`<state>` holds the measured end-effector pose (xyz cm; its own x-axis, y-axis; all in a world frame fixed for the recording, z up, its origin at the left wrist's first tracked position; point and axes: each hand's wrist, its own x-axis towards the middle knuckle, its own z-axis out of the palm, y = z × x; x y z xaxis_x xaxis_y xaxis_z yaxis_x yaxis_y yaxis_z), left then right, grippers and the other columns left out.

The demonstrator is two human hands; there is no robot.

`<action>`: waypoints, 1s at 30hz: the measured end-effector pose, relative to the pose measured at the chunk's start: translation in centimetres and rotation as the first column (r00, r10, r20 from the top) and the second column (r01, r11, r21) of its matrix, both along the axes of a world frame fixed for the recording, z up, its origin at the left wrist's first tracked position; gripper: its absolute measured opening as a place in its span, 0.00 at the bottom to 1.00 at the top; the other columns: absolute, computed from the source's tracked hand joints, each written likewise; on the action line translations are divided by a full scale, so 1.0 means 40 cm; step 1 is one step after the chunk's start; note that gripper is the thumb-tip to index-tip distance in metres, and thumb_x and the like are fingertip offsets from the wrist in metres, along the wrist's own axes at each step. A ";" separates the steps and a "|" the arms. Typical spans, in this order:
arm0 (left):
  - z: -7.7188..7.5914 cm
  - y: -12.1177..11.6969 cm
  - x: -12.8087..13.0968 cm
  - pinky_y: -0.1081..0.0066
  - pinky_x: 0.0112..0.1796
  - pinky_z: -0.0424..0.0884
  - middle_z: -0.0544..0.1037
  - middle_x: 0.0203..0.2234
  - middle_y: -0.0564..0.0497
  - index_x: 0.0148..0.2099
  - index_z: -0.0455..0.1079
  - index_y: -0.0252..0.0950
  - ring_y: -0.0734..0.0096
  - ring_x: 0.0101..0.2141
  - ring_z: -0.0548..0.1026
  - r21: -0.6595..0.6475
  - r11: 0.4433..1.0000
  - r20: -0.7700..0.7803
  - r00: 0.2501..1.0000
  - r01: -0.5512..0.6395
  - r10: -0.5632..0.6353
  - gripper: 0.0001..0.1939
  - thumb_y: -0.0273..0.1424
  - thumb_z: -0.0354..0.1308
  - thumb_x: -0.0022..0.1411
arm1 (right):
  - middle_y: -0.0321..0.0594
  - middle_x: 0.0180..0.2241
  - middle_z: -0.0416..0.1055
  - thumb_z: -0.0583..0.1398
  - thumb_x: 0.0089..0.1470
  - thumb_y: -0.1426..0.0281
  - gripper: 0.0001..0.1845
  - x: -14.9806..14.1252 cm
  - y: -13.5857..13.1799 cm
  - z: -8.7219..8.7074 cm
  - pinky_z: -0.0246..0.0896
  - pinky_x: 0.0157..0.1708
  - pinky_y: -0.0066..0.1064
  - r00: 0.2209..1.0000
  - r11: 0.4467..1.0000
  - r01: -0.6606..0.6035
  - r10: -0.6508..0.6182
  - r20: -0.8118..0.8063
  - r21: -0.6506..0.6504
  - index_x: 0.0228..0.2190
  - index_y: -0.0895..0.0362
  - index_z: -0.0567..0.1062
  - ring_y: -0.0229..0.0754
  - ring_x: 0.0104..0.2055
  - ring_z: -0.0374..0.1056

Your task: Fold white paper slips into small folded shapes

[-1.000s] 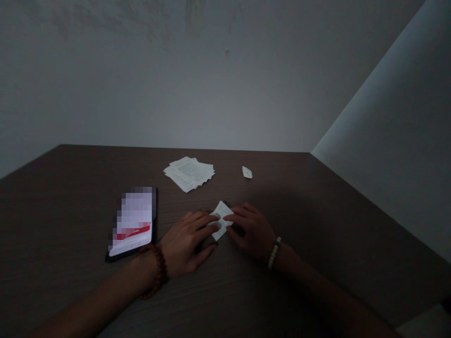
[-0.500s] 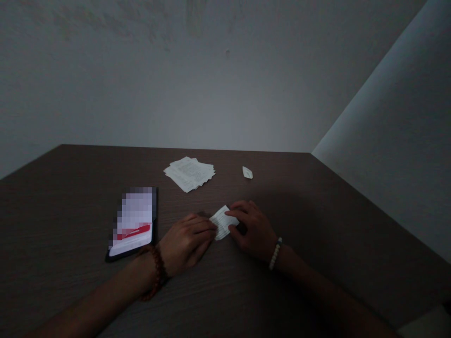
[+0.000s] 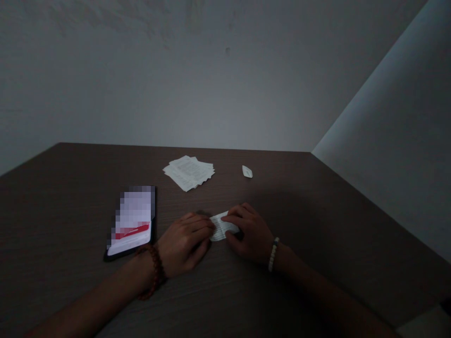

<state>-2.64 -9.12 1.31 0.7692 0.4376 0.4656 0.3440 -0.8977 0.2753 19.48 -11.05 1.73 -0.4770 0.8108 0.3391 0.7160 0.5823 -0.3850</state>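
Note:
A small folded piece of printed paper [image 3: 219, 228] lies on the table between my two hands. My left hand [image 3: 188, 241] pinches its left end, fingers pressed together with the thumb below. On the right side, my right hand [image 3: 248, 234] curls over the paper, thumb and fingertips gripping its right part and hiding that end. Behind my hands rests a stack of printed paper sheets [image 3: 188, 172], fanned out unevenly. To the right of the stack is a small folded paper piece [image 3: 247, 172], shaped somewhat like a boat.
A phone [image 3: 132, 223] with a lit, partly blurred screen lies left of my left hand. The dark wooden table [image 3: 317, 220] meets a grey wall [image 3: 225, 94] at its far edge, and another wall rises on the right.
The paper between my hands has turned from a diamond-like position to a strip lying more crosswise. My left fingers have drawn together on its left end; my right hand has closed over its right part.

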 end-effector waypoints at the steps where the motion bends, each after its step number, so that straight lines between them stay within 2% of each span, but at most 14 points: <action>1: 0.000 0.000 0.000 0.57 0.46 0.68 0.76 0.41 0.45 0.44 0.69 0.33 0.60 0.45 0.72 -0.002 1.000 0.000 1.000 0.001 -0.001 0.12 0.22 0.49 0.59 | 0.44 0.41 0.68 0.60 0.49 0.71 0.18 0.000 0.000 0.000 0.59 0.47 0.40 1.000 1.000 0.004 -0.004 0.006 0.002 0.44 0.58 0.74 0.46 0.44 0.60; 8: 0.007 -0.003 -0.001 0.57 0.45 0.68 0.76 0.41 0.45 0.43 0.69 0.33 0.60 0.44 0.72 -0.012 1.000 -0.024 1.000 0.005 -0.005 0.11 0.23 0.49 0.58 | 0.45 0.46 0.66 0.61 0.48 0.69 0.19 0.003 -0.002 -0.002 0.57 0.49 0.42 1.000 1.000 0.025 -0.025 0.007 0.008 0.44 0.57 0.74 0.48 0.48 0.59; 30: 0.008 -0.003 0.001 0.57 0.44 0.70 0.76 0.40 0.45 0.42 0.70 0.33 0.59 0.44 0.72 -0.011 1.000 -0.028 1.000 0.000 0.000 0.12 0.23 0.49 0.58 | 0.45 0.48 0.65 0.62 0.48 0.68 0.20 0.002 -0.006 0.008 0.56 0.49 0.44 0.998 0.998 0.052 -0.051 0.036 -0.024 0.45 0.55 0.72 0.49 0.50 0.58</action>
<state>-2.61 -9.25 1.61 0.7822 0.4426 0.4386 0.3517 -0.8946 0.2755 19.55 -11.28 2.05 -0.4458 0.8425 0.3025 0.7580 0.5351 -0.3731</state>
